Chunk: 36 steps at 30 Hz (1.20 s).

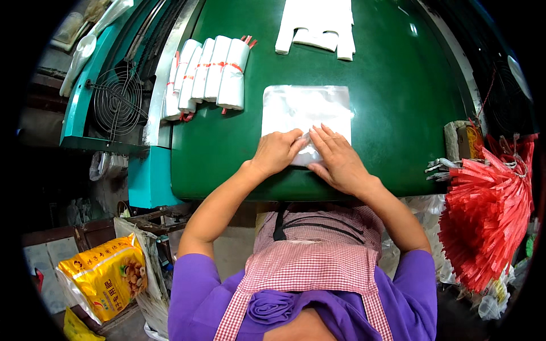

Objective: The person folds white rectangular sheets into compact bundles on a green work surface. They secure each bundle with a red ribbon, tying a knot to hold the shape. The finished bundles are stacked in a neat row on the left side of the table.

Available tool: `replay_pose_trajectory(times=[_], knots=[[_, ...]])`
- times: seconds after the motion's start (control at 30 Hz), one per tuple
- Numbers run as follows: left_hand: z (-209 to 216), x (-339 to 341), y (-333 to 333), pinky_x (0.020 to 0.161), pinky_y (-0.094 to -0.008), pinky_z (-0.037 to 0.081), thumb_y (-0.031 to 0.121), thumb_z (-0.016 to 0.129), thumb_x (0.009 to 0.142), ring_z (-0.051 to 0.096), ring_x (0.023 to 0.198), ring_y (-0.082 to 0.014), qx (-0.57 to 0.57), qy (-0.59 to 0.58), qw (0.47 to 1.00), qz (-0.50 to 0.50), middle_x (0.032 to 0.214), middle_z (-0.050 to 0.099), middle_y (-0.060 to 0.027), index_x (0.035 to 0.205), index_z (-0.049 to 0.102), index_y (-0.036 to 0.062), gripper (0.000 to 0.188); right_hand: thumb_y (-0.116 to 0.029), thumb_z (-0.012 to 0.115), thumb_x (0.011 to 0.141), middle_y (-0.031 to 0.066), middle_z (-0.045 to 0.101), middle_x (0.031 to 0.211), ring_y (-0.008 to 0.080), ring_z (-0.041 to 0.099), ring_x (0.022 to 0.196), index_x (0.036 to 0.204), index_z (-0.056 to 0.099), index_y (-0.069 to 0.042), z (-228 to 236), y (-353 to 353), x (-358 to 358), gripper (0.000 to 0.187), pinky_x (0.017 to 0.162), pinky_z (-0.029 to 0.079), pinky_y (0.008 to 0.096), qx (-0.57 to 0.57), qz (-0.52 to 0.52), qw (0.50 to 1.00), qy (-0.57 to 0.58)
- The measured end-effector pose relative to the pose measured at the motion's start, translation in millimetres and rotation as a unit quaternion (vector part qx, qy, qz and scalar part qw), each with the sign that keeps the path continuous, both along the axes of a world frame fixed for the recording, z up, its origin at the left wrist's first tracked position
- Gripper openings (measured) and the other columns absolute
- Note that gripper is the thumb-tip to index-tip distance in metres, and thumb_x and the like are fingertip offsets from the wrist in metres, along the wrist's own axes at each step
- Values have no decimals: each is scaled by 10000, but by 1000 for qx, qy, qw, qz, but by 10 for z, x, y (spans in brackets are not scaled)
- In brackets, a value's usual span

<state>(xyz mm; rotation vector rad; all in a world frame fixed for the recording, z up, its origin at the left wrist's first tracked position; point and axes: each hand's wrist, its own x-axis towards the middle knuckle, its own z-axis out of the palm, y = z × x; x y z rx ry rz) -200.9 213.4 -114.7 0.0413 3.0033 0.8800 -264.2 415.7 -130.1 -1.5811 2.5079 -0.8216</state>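
Head view: here's the left hand [276,151] curled, grip unclear, the right hand [343,161] laid flatter, both touching the squarish plastic [306,108] mid-frame, equally near, its sheet stretching up-frame from them.

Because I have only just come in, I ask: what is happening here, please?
A person in a checked apron works on a flat, shiny plastic piece on a green work surface. The left hand, fingers curled, and the right hand, fingers extended, are both on its near part. To the left lie white rolls bound with red ties; white plastic lies beyond the piece. A bunch of red strips is at the right.
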Motion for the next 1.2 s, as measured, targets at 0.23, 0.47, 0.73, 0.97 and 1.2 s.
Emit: replay_pose_trajectory(times=[0.23, 0.47, 0.73, 0.97, 1.2], knots=[[-27, 422, 173, 841, -391, 497, 136, 724, 725, 599, 1023, -297, -152, 183, 967, -92, 1182, 589, -158, 1178, 590, 12, 488, -333, 693, 813, 213, 384, 1444, 378, 315, 1376, 1343, 462, -4, -117, 116, 43, 665, 1118, 275, 492, 15, -3, 999, 49], [-58, 65, 97, 743, -408, 501, 45, 651, 710, 595, 880, -313, -120, 122, 982, -76, 960, 577, -114, 983, 579, 23, 284, -126, 582, 940, 208, 512, 1341, 321, 562, 1189, 1300, 499, 37, 74, 449, 719, 404, 975, 477, 376, -263, -109, 756, -589], [27, 484, -145, 1064, -523, 337, -21, 641, 728, 470, 1242, -353, 64, 45, 965, -250, 1259, 543, -144, 1019, 620, 48, 300, 63, 540, 874, 168, 514, 1364, 272, 530, 1229, 1382, 424, -3, -28, 298, -86, 525, 1041, 451, 394, -324, -107, 515, -786], [79, 399, -213, 1109, -517, 239, 91, 674, 738, 500, 1170, -282, -21, 12, 974, -227, 1134, 578, -101, 973, 646, 105, 237, -37, 551, 853, 160, 482, 1408, 316, 458, 1307, 1234, 599, -56, 6, 396, 127, 385, 1108, 357, 409, -25, 100, 970, -220], [447, -158, -6, 1096, -537, 285, 70, 666, 713, 467, 1285, -319, -159, 129, 935, -289, 1298, 571, -105, 926, 633, 85, 216, -90, 523, 859, 154, 429, 1448, 297, 406, 1345, 1313, 511, -15, -55, 390, -436, 461, 1143, 305, 424, 69, 249, 965, 39]])
